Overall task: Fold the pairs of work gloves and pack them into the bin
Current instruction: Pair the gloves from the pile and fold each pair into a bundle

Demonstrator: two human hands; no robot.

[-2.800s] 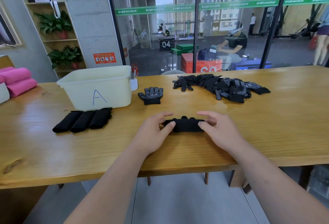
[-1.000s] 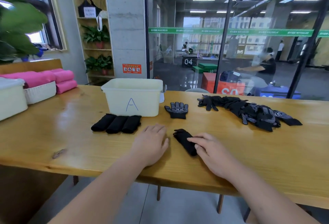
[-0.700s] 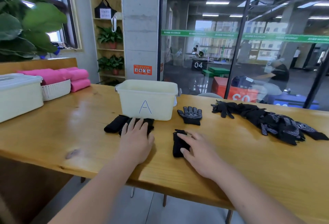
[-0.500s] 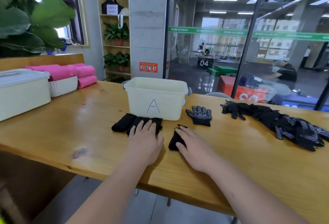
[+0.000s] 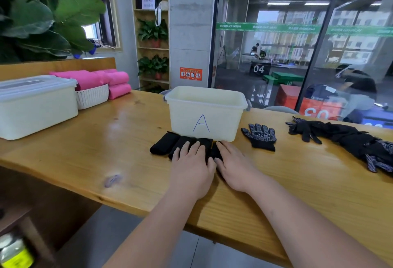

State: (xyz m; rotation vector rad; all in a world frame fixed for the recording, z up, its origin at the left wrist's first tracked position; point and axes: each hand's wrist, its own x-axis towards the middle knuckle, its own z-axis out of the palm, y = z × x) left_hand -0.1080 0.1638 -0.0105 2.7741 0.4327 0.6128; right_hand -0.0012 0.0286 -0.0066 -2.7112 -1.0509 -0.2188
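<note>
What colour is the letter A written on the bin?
Blue: the letter A on the cream bin, clearest in the head view.

Only the person's two arms show. The left hand [image 5: 192,172] is bare; the back of it shows, with soft creases at the knuckles and slim, even fingers. The left forearm [image 5: 148,231] is uncovered skin all the way to the lower edge of the view. It is smooth and looks broader toward that edge under the wide lens. The right hand [image 5: 236,167] is bare too and much the same in build. The nails on both hands are too small to make out. The right forearm [image 5: 308,231] is likewise uncovered to the edge, with what looks like a small dark fleck just past the wrist.
</note>
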